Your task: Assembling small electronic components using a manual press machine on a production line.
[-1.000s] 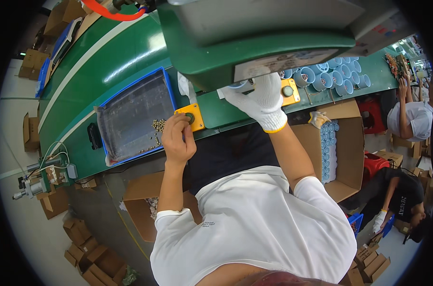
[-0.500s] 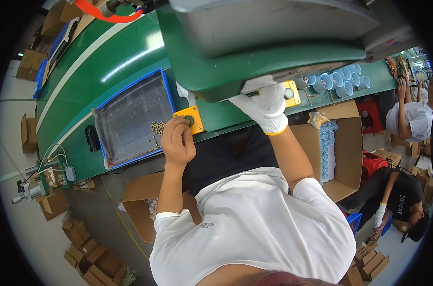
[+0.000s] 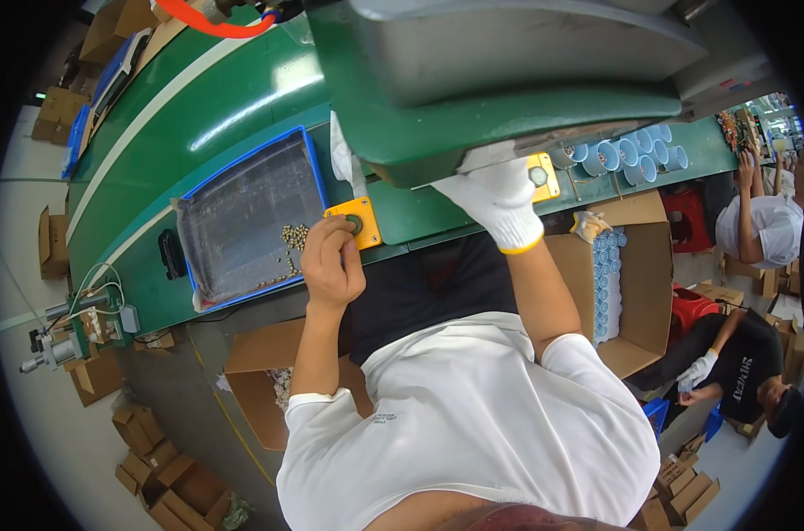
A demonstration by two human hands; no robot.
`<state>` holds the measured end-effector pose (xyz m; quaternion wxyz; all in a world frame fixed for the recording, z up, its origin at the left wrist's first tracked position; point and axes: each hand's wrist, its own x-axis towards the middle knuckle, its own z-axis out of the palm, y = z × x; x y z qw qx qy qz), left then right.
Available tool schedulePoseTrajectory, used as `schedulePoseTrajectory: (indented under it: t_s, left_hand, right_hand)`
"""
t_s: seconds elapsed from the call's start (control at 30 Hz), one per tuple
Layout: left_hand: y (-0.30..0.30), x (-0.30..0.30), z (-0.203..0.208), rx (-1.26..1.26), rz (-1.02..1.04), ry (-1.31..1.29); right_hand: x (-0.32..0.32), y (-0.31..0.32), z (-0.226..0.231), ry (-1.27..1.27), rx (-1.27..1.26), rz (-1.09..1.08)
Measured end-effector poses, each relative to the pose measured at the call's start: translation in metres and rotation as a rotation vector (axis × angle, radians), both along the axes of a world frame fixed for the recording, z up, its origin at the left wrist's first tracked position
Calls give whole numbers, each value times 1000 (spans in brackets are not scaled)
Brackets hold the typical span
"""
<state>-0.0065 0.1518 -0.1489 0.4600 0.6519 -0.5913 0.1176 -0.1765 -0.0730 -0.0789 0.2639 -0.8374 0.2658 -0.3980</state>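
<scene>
Here, the left hand (image 3: 331, 263) bends its fingers at the yellow button box (image 3: 367, 228), near the front edge of the bench (image 3: 417, 211). The gloved right hand (image 3: 503, 205) has fingertips hidden under the green machine (image 3: 508, 122). Whether either grasps something, I cannot tell. Between them is free room.

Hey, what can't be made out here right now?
Head view:
White-gloved right hand: its fingertips and anything they hold, hidden by the bulky green machine.
Round dark-green button: pressed or not unclear; the bare left hand partly covers it.
Small brass-coloured pieces: too small for exact shape.
Orange-red hose: cut off by the top edge.
</scene>
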Motion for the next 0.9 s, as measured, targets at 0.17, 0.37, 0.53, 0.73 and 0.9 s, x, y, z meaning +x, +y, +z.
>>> schedulePoseTrajectory:
  t_s: [0.17, 0.37, 0.53, 0.73, 0.9]
  left_hand:
    - [-4, -1, 0, 35, 11, -41]
    - [11, 7, -6, 128, 123, -169]
    - [3, 25, 7, 202, -22, -340]
    - [-21, 33, 21, 383, -39, -165]
    - [-35, 22, 27, 314, -17, 89]
  right_hand:
    - [-82, 0, -27, -217, -442, -248]
    - [-92, -14, -57, -91, -548, -228]
    - [-102, 6, -63, -217, -388, -466]
    - [-134, 48, -39, -210, -276, -526]
    - [-241, 175, 31, -850, -348, -455]
